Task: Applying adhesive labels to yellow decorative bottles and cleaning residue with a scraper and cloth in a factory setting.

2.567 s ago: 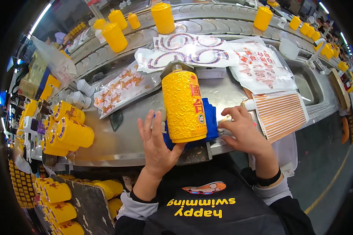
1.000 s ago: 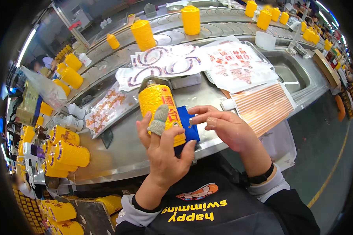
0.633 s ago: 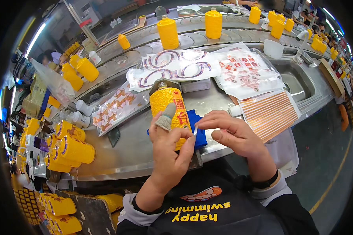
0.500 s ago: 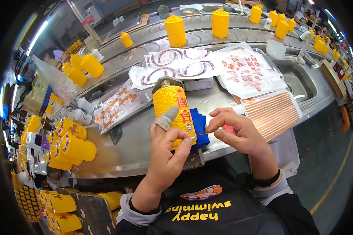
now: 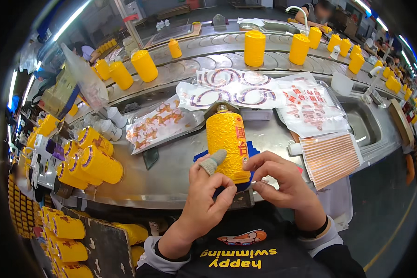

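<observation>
A yellow, rough-textured bottle (image 5: 224, 143) lies in front of me, its neck pointing away and its red lettering along the right side. Under it is a folded blue cloth (image 5: 252, 150). My left hand (image 5: 208, 194) is at the bottle's near left, a grey cloth cover on one finger that rests against it. That hand's thumb and forefinger are pinched together near the base. My right hand (image 5: 285, 187) is at the lower right, its forefinger at the lettering and its thumb closed toward another finger. Anything in either pinch is too small to make out.
Decal sheets (image 5: 229, 90) lie beyond the bottle, with a striped orange sheet (image 5: 331, 157) at right by a sink (image 5: 361, 123). Yellow bottles (image 5: 102, 167) cluster at left. More bottles (image 5: 255, 48) stand on a curved conveyor (image 5: 217, 62). Another person (image 5: 317, 16) sits at the far side.
The bottle has turned, its lettering now further to the right side. My right fingers have come down to its lower right edge. The view has shifted, and bottles on the conveyor sit in different places.
</observation>
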